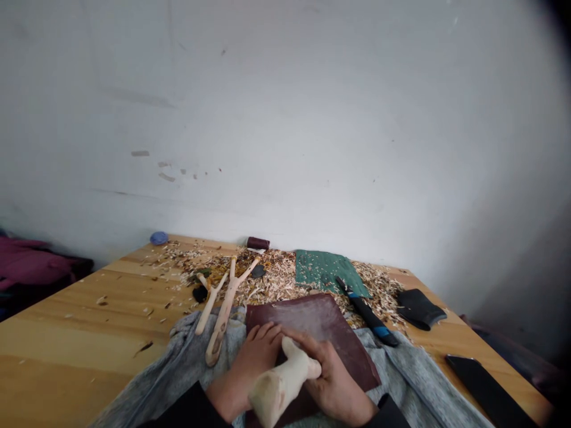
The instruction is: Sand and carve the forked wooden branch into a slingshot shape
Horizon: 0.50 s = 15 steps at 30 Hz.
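Where the wooden surface (89, 315) starts on the left, a purple cloth (27, 264) lies heaped beyond its edge, and a blue ball (159, 238) sits near the far rim. Two forked wooden carvings (218, 333) rest on a grey knit cloth (147, 386), their forks reaching into a bed of wood shavings (272, 279). Just right of them, the left hand (256, 362) and right hand (332, 380) meet around a pale carved wood block (279, 380), above a dark red leather sheet (307, 321). The block's long axis slants from a thick end, near and left, to a narrower end, far and right. The right hand is nearer that narrow end, its fingers curled over it in a close hold. The left hand lies behind the block, fingers together; whether it grips, I cannot tell. Further right lie a green mat (323, 270), a knife with a black-and-blue handle (368, 312), a black leather pouch (419, 309) and a flat black slab (486, 392).
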### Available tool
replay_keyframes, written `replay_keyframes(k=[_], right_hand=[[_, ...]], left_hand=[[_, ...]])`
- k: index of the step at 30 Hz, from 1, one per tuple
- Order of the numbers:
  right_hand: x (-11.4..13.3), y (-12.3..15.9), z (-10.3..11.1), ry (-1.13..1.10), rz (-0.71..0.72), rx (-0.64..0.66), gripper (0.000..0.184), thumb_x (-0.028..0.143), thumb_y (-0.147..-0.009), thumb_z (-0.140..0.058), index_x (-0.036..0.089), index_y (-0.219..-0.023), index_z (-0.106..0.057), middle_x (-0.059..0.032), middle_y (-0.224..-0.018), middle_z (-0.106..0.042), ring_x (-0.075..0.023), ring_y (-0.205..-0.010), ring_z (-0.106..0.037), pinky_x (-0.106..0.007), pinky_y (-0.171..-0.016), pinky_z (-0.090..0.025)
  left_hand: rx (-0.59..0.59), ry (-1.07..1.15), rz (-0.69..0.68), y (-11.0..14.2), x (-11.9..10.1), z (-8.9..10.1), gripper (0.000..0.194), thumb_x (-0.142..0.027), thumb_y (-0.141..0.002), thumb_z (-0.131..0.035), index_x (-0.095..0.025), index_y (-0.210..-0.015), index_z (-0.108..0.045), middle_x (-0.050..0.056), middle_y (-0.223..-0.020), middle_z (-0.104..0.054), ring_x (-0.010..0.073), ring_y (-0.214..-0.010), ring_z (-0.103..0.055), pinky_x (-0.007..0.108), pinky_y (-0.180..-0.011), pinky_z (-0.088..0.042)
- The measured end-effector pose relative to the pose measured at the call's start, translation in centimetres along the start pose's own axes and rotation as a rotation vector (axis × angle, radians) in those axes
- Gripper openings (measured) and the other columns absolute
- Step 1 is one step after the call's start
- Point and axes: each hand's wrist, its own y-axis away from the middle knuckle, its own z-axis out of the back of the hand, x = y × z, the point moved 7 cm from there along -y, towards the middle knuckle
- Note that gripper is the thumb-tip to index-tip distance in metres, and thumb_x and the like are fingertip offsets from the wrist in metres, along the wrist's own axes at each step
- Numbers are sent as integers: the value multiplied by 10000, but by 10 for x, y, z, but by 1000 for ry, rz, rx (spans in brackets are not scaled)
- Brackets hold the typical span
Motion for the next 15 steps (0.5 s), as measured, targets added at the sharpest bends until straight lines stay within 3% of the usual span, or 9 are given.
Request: replay_keyframes(k=[4,7,10,12,15], right_hand=[[-1,0,3,94,-9,-21,599,88,-756,-480,204,-1343,-505,-57,-1129,-702,-170,-916,-678,-265,-847,-504],[-26,1,17,466,-162,-44,691,51,-677,-485,196,-1352,-501,-73,-992,-741,-206,-826,-698,-284,-761,-517],[-47,3,29,801,-302,-24,728,41,-646,-503,193,-1358,-508,-111,-961,-745,-264,-850,-703,-320,-748,-511],[-50,3,31,809,-319,-43,727,38,-648,-510,192,-1359,-507,-112,-951,-744,-257,-842,-703,-300,-736,-505],[-34,2,23,493,-202,-69,688,56,-683,-519,206,-1355,-502,-63,-938,-741,-195,-781,-691,-250,-715,-506]], left_hand=[[-33,12,-12,2,-1,3,400,-216,-871,-536,-202,-1271,-554,96,-1370,-546,307,-1306,-438,496,-1079,-357],[-124,74,-112,16,-9,16,634,-368,-800,-665,-252,-1380,-435,78,-1430,-482,308,-1324,-406,492,-1110,-327],[-143,96,-127,25,-10,20,661,-415,-821,-655,-277,-1409,-387,78,-1470,-428,319,-1354,-359,504,-1113,-320],[-139,96,-112,26,-8,20,662,-425,-830,-646,-268,-1415,-377,85,-1481,-410,324,-1356,-351,500,-1107,-327],[-152,96,-116,22,-8,17,654,-413,-820,-656,-267,-1401,-394,70,-1452,-448,306,-1335,-381,478,-1109,-322]])
